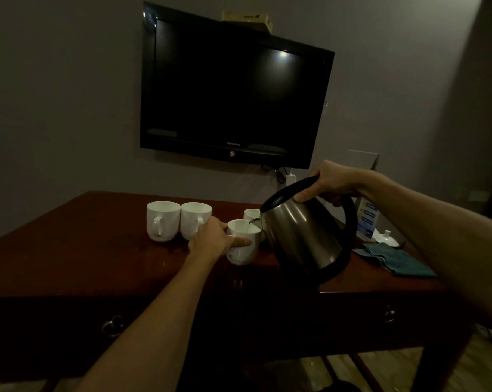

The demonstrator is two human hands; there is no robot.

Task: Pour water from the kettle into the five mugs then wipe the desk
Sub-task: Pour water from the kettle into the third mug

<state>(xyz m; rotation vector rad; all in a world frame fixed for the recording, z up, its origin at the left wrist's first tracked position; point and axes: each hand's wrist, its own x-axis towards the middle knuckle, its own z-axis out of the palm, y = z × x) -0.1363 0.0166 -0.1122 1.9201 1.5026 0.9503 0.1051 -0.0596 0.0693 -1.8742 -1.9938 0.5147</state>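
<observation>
Near the desk's point(69, 250) back edge, your left hand point(210, 239) holds a mug point(243, 250); your right hand point(331, 182) grips the kettle point(304, 236), tipping water in.

The tilted kettle point(304, 239) is covering most of the mug point(251, 214) behind its spout, leaving only a sliver of rim and wall showing. The left hand point(210, 239) is hiding the near side of the mug point(243, 244) it is gripping, and also the lower handle of the second mug point(195, 219) behind it. A fifth mug is not showing anywhere. The right hand point(331, 182) is concealing the top of the kettle's handle. The right forearm is blocking part of the blue leaflet point(366, 219) and the white lidded dish point(386, 237). Dim light is blurring the print on the mug and the box point(247, 19) above the television point(233, 89). Both elbows are running off the picture's lower edge.
</observation>
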